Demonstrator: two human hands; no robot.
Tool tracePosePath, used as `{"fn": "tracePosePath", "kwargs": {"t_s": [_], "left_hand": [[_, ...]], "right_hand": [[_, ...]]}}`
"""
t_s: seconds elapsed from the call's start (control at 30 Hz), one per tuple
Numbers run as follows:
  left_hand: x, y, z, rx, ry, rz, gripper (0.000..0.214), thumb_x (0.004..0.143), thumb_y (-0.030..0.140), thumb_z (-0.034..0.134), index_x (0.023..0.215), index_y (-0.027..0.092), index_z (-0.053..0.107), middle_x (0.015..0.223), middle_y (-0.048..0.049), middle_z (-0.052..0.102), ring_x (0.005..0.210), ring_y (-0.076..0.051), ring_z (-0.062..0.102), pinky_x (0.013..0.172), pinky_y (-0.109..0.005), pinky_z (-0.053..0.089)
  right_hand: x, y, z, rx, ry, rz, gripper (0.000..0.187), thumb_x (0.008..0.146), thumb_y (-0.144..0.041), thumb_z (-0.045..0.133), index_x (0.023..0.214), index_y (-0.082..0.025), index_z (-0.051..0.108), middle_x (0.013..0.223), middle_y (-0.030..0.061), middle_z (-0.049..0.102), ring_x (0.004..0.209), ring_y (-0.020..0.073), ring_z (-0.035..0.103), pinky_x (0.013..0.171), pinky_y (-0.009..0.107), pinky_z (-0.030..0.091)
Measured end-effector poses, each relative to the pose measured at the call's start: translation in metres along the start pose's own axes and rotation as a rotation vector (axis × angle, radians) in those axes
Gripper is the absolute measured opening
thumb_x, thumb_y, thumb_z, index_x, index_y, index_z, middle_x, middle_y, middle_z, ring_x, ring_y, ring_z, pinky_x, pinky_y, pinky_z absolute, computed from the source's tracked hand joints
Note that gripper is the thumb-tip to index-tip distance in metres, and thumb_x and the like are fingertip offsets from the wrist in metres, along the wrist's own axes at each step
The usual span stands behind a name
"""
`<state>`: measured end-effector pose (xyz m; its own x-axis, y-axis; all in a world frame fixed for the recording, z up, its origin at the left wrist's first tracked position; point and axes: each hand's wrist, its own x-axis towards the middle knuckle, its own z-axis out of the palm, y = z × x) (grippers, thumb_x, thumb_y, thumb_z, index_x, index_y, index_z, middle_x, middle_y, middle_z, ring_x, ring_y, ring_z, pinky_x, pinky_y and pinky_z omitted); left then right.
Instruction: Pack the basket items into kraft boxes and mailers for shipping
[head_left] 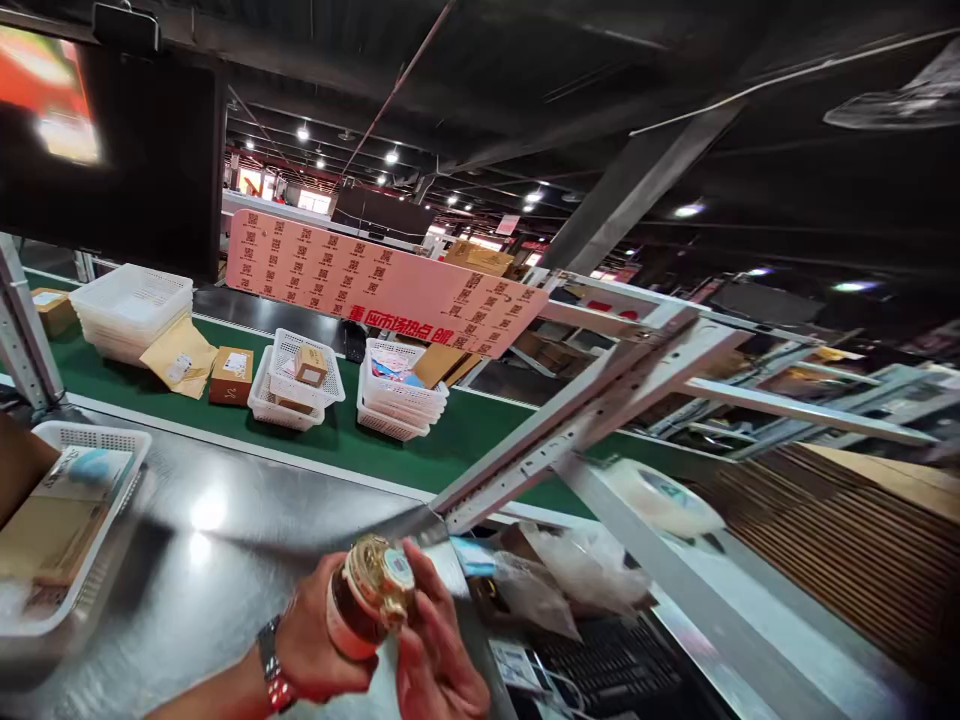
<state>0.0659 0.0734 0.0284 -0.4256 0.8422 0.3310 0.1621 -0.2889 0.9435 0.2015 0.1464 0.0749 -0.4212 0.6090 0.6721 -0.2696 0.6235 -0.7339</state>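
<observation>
My left hand [319,630], with a watch on its wrist, is wrapped round a small dark amber bottle [351,612]. A shiny gold-toned cap [369,568] tops it, and a round pale sticker [398,568] faces my right hand. The bottle is tilted and held above the metal table [225,580]. The fingers of my right hand [439,650] curl against the cap's right side, with the thumb below. Part of the bottle is hidden by my left hand.
A white basket [142,470] holding packages stands at left. Beyond, a green conveyor belt [337,455] carries white baskets [397,405] and brown boxes [231,375]. A metal post [570,420] slants at right, near a keyboard [615,665], plastic bags [585,565] and stacked cardboard [817,560].
</observation>
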Motion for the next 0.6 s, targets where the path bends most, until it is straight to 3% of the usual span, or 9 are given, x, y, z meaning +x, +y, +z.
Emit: {"fn": "tracePosePath", "kwargs": {"t_s": [0.07, 0.13, 0.23, 0.33, 0.43, 0.5, 0.6], "left_hand": [[-0.002, 0.001, -0.001, -0.036, -0.031, -0.004, 0.100, 0.049, 0.010, 0.085, 0.143, 0.026, 0.054, 0.136, -0.0113, 0.078, 0.120, -0.039, 0.078, 0.109, -0.052, 0.064], [-0.003, 0.004, 0.000, -0.066, -0.050, -0.009, 0.100, 0.050, 0.010, 0.085, 0.143, 0.026, 0.054, 0.137, -0.0120, 0.078, 0.120, -0.039, 0.078, 0.109, -0.052, 0.064], [-0.002, 0.007, 0.001, -0.062, -0.072, -0.013, 0.096, 0.053, 0.012, 0.085, 0.143, 0.026, 0.053, 0.135, -0.0123, 0.079, 0.118, -0.039, 0.078, 0.105, -0.052, 0.065], [-0.002, 0.008, 0.002, -0.045, -0.100, 0.022, 0.094, 0.056, 0.013, 0.083, 0.144, 0.025, 0.052, 0.132, -0.0118, 0.079, 0.115, -0.038, 0.080, 0.101, -0.049, 0.066], [-0.005, 0.011, 0.002, -0.017, -0.101, 0.048, 0.091, 0.058, 0.013, 0.083, 0.142, 0.025, 0.053, 0.127, -0.0112, 0.080, 0.111, -0.036, 0.081, 0.099, -0.048, 0.066], [-0.007, 0.014, 0.004, 0.004, -0.097, 0.051, 0.088, 0.057, 0.013, 0.082, 0.140, 0.024, 0.054, 0.124, -0.0115, 0.080, 0.109, -0.036, 0.080, 0.099, -0.048, 0.066], [-0.008, 0.017, 0.006, 0.015, -0.113, 0.028, 0.085, 0.058, 0.013, 0.082, 0.139, 0.024, 0.055, 0.124, -0.0120, 0.080, 0.108, -0.036, 0.080, 0.098, -0.048, 0.066]], "right_hand": [[0.002, -0.007, 0.003, 0.037, 0.009, 0.098, 0.056, 0.108, -0.028, 0.062, 0.162, -0.043, 0.054, 0.173, 0.0054, 0.051, 0.158, 0.0342, 0.052, 0.117, 0.063, 0.060], [0.004, -0.012, 0.005, 0.067, 0.004, 0.183, 0.062, 0.108, -0.031, 0.063, 0.167, -0.041, 0.046, 0.175, 0.0091, 0.048, 0.155, 0.0349, 0.055, 0.116, 0.060, 0.061], [0.005, -0.016, 0.006, 0.070, 0.051, 0.199, 0.057, 0.107, -0.040, 0.066, 0.161, -0.039, 0.049, 0.180, 0.0113, 0.038, 0.156, 0.0372, 0.054, 0.120, 0.062, 0.057], [0.007, -0.021, 0.004, 0.055, 0.078, 0.136, 0.064, 0.101, -0.050, 0.074, 0.159, -0.040, 0.047, 0.182, 0.0116, 0.030, 0.162, 0.0388, 0.045, 0.123, 0.065, 0.052], [0.014, -0.029, -0.002, 0.032, 0.051, 0.088, 0.062, 0.096, -0.053, 0.081, 0.149, -0.039, 0.054, 0.180, 0.0118, 0.031, 0.165, 0.0397, 0.038, 0.123, 0.065, 0.052], [0.018, -0.033, -0.007, 0.030, -0.009, 0.087, 0.060, 0.095, -0.054, 0.082, 0.146, -0.037, 0.055, 0.176, 0.0142, 0.037, 0.162, 0.0401, 0.044, 0.121, 0.063, 0.054], [0.020, -0.036, -0.013, 0.022, -0.088, 0.081, 0.066, 0.100, -0.049, 0.077, 0.156, -0.038, 0.046, 0.176, 0.0169, 0.038, 0.148, 0.0381, 0.062, 0.117, 0.060, 0.058]]}}
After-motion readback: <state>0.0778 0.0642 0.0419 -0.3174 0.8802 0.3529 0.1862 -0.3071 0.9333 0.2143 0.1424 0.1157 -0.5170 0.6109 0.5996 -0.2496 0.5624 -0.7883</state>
